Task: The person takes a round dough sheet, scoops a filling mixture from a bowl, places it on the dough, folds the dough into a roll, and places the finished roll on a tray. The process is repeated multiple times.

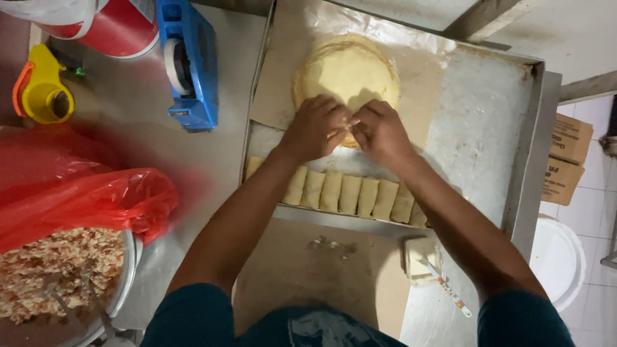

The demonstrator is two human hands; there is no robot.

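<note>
Two hands, left hand (315,128) and right hand (380,132), pinch the wrapper stack's (347,67) six o'clock edge. Rolled spring rolls (350,195) line the tray (488,122) beneath.

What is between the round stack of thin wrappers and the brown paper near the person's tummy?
In the head view, a row of finished rolls lies along the metal tray's near edge, between the wrapper stack and the brown paper.
</note>
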